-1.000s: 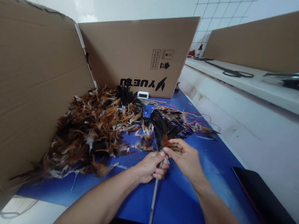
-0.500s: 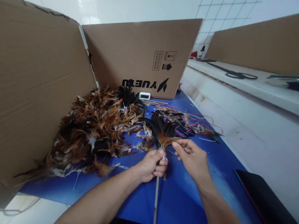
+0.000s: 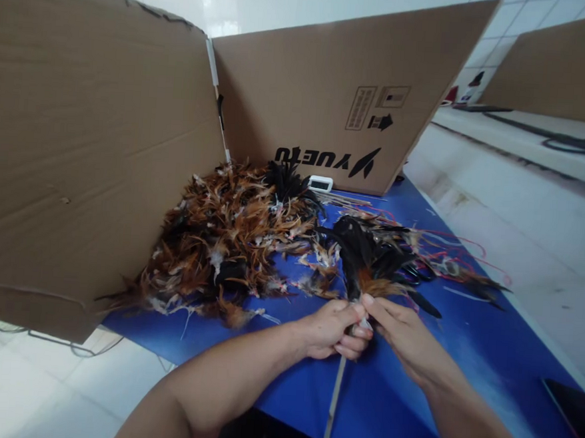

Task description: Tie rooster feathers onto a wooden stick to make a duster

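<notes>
My left hand (image 3: 337, 329) is wrapped round a thin stick (image 3: 333, 402) just below a fan of black feathers (image 3: 365, 251), as on a feather duster. The stick slants down toward me. My right hand (image 3: 398, 326) is closed beside the left one, its thumb and fingertips pinching the base of a brown feather tuft (image 3: 375, 285) against the black feathers. A bit of white shows between the hands; what it is I cannot make out. The right hand's lower fingers are partly hidden.
A heap of brown feathers (image 3: 231, 235) lies at left on the blue table (image 3: 390, 399), with black feathers (image 3: 288, 182) behind it. Cardboard panels (image 3: 332, 81) stand left and behind. Near the back are a small white digital device (image 3: 320, 183) and red string (image 3: 471, 243).
My right hand has moved in from beside the brown feathers to the binding point and now touches my left hand. The view has turned left. The stick leans more.
</notes>
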Tool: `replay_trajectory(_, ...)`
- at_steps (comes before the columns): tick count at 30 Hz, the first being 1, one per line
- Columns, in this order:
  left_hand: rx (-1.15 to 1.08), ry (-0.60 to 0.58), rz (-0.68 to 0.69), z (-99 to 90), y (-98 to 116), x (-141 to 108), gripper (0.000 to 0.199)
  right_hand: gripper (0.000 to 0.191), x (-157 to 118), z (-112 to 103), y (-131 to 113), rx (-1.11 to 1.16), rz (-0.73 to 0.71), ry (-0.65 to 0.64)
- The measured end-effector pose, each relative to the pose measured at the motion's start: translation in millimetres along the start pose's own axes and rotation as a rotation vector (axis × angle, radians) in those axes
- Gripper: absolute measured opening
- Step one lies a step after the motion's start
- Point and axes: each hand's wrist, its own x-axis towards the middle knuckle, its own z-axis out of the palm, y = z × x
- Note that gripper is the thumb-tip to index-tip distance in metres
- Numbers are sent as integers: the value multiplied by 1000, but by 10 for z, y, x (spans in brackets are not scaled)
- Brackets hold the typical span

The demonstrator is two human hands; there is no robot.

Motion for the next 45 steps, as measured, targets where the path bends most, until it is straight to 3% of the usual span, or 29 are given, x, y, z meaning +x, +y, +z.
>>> replay_trajectory(9, 1, 3, -18, 19, 23, -18, 46, 41, 1, 51, -64, 272, 124, -15)
replay_trajectory(17, -19, 20, -14, 19, 22, -19, 44, 46, 12, 55, -54, 196, 107, 43)
replay_trajectory(27, -13, 37, -9, 58, 43, -17, 46, 45, 21, 75, -26, 225, 103, 13)
replay_trajectory(30, -24, 48, -20, 64, 45, -17, 43, 47, 29, 53, -5, 87, 55, 53)
replay_trajectory(32, -26, 49, -26, 73, 37, -16, 41, 47, 18, 18, 16, -147, -18, 133)
replay_trajectory(35, -7, 60, -53, 97, 12, -20, 36, 37, -39, -13, -7, -558, -208, 389)
replay_trajectory(38, 25, 72, -91, 126, -21, -26, 33, 25, -98, 39, -154, -782, -493, 600)
replay_trajectory(41, 46, 63, -116, 144, -61, -22, 33, 17, -45, 173, -376, -836, -732, 454)
replay_trajectory(45, 85, 105, -157, 138, -111, 3, 28, 19, 240, 414, -620, -1005, -801, -25)
